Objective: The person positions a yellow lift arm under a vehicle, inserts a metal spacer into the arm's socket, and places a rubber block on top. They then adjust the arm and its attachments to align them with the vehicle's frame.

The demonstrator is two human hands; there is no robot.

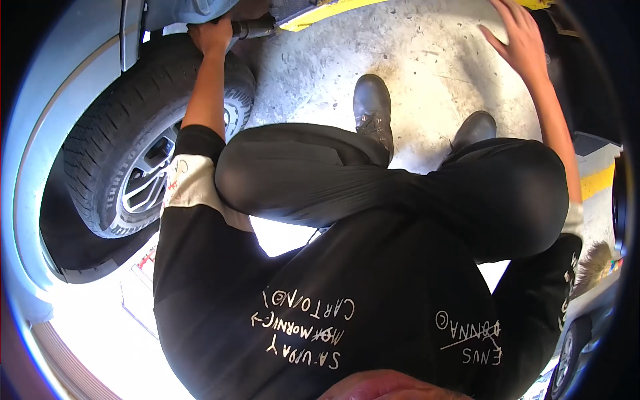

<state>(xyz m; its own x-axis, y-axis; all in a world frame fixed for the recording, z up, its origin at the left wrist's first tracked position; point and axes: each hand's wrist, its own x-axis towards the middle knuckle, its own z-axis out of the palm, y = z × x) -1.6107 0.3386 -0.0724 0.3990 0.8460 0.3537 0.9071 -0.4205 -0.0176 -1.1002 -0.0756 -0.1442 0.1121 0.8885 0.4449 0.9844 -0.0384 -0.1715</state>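
At the top left, my left hand [212, 37] is closed at the near end of a dark cylindrical object [255, 27], just above the tyre [110, 137] of a car wheel. Its fingertips are partly hidden. The wheel has a silver spoked rim [148, 175] and stands tilted in view under the pale fender. My right hand [523, 41] is raised at the top right with its fingers spread and nothing in it, close to a yellow edge.
Pale car bodywork [57, 100] runs down the left side. A yellow bar [323, 13] crosses the top above the stained concrete floor [433, 50]. Two dark boots [372, 107] rest on the floor. At the right are bristles [595, 265] and another car's wheel [567, 357].
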